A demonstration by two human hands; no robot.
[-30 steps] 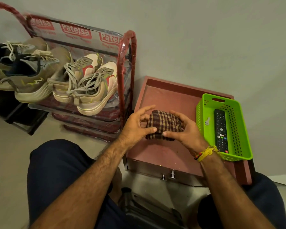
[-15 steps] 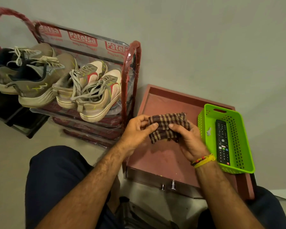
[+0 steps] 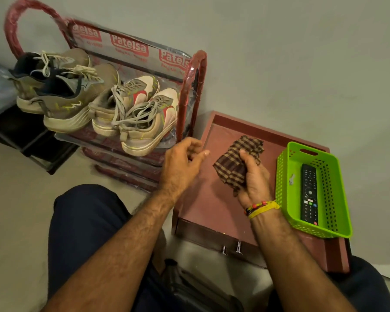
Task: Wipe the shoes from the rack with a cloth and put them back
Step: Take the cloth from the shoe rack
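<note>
Brown-and-tan checked cloth [image 3: 236, 164] is bunched in the right hand [image 3: 253, 182], fingers curled round it, above the low reddish-brown wooden table [image 3: 203, 206]; left hand [image 3: 181, 163] holds nothing, fingers loosely bent, near the red metal shoe rack [image 3: 190, 95]; both pairs, olive-grey sneakers [image 3: 63, 93] and cream-and-red sneakers [image 3: 140, 115], sit on the top shelf, so no shoe is out and, as I read it, all wiping remains; lower shelves mostly hidden.

The rack [image 3: 190, 91] at ten o'clock carries four shoes [image 3: 142, 122] on its top shelf. The low table [image 3: 203, 206] at center bears a basket [image 3: 284, 176] at three o'clock.
</note>
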